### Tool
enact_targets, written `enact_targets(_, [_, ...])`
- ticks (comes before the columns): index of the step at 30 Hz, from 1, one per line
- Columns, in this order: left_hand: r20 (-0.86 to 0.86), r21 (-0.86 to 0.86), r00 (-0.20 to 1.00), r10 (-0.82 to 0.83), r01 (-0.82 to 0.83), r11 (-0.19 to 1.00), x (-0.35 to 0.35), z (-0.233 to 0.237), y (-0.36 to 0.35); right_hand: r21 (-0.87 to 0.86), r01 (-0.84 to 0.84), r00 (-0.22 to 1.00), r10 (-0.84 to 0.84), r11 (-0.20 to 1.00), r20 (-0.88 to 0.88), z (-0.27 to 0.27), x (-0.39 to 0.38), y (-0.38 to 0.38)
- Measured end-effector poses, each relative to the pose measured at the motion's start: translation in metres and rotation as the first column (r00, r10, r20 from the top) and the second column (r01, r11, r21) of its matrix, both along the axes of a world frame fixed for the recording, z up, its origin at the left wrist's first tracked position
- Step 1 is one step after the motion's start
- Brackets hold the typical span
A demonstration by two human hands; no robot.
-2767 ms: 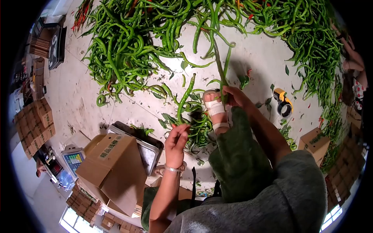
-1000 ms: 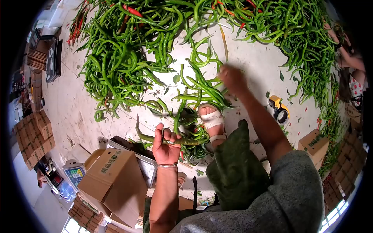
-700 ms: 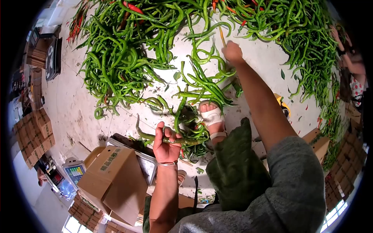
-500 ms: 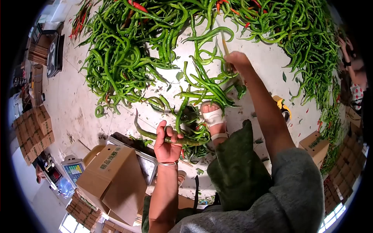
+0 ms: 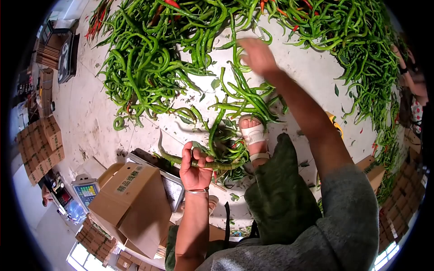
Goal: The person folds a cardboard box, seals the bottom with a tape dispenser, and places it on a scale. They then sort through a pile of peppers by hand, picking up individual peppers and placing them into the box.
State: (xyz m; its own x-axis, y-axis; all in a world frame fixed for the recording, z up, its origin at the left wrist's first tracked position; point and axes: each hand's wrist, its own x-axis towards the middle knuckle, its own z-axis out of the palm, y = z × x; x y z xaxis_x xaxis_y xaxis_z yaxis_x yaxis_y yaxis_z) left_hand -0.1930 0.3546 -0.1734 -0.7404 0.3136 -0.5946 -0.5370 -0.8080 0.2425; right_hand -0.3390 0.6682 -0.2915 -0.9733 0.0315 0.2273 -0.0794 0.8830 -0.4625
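My left hand, palm up and with a bracelet at the wrist, has its fingers curled round a long green pepper that sticks out on both sides. Over the pale floor, my right hand is smeared by motion; its thumb and fingers look apart, beside a few green peppers, with nothing visible in it. Between my hands lies a loose group of green peppers. More small peppers are piled beside my sandalled foot.
Large heaps of green peppers with some red ones lie ahead and to the right. An open cardboard box stands by a scale at lower left. A yellow object is right of my foot. Another person's arm shows at far right.
My right hand has moved up and left, away from the loose peppers, and the thin brownish item seen at it is no longer visible. My left hand keeps its hold.
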Motion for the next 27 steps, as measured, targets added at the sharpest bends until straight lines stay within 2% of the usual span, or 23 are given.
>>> enact_targets(2, [-0.005, -0.010, 1.000, -0.009, 0.009, 1.000, 0.002, 0.000, -0.002, 0.089, 0.024, 0.994, -0.033, 0.996, 0.100, -0.023, -0.040, 0.013])
enact_targets(3, [-0.012, -0.025, 1.000, -0.021, 0.020, 0.999, 0.001, 0.000, -0.001, 0.150, 0.017, 0.975, -0.049, 0.988, 0.215, -0.030, -0.049, 0.016])
enact_targets(5, [-0.016, -0.031, 1.000, -0.024, 0.024, 0.999, -0.001, -0.001, 0.001, 0.226, -0.109, 0.921, 0.013, 0.968, 0.389, -0.049, -0.055, 0.026])
enact_targets(7, [-0.005, -0.025, 1.000, -0.007, 0.007, 1.000, -0.003, 0.001, 0.003, 0.195, -0.149, 0.880, 0.040, 0.970, 0.473, -0.052, -0.053, 0.032])
enact_targets(8, [-0.006, -0.031, 1.000, -0.003, 0.003, 1.000, -0.004, 0.002, 0.003, 0.161, -0.110, 0.898, 0.029, 0.981, 0.439, -0.056, -0.050, 0.035])
enact_targets(12, [-0.007, -0.004, 1.000, -0.011, 0.011, 1.000, -0.004, 0.000, 0.002, 0.027, -0.317, 0.917, 0.299, 0.948, 0.262, -0.034, -0.046, 0.048])
enact_targets(13, [-0.013, 0.056, 1.000, 0.015, -0.014, 0.998, -0.002, -0.003, 0.001, 0.017, -0.307, 0.927, 0.295, 0.951, 0.232, -0.032, -0.049, 0.042])
enact_targets(16, [0.004, 0.051, 1.000, 0.027, -0.027, 0.998, -0.001, -0.005, 0.003, 0.106, -0.318, 0.922, 0.281, 0.942, 0.266, -0.034, -0.065, 0.024])
enact_targets(19, [0.006, 0.040, 1.000, 0.024, -0.024, 0.999, -0.001, -0.002, 0.007, 0.351, -0.289, 0.920, 0.157, 0.891, 0.359, -0.045, -0.067, 0.009])
enact_targets(20, [-0.005, 0.039, 1.000, 0.013, -0.013, 0.999, -0.001, -0.001, 0.007, 0.379, -0.241, 0.934, 0.107, 0.893, 0.341, -0.052, -0.070, 0.006])
enact_targets(23, [-0.008, -0.021, 0.999, -0.038, 0.038, 0.999, 0.001, 0.014, 0.000, 0.340, -0.236, 0.947, 0.138, 0.911, 0.289, -0.055, -0.073, 0.018])
enact_targets(24, [-0.019, -0.060, 0.999, -0.050, 0.049, 0.997, 0.002, 0.023, -0.006, 0.392, -0.248, 0.959, 0.168, 0.886, 0.227, -0.039, -0.070, 0.020])
enact_targets(27, [-0.076, -0.175, 0.994, -0.080, 0.065, 0.982, 0.015, 0.053, -0.038, 0.196, -0.304, 0.863, 0.183, 0.932, 0.472, 0.014, -0.066, 0.024])
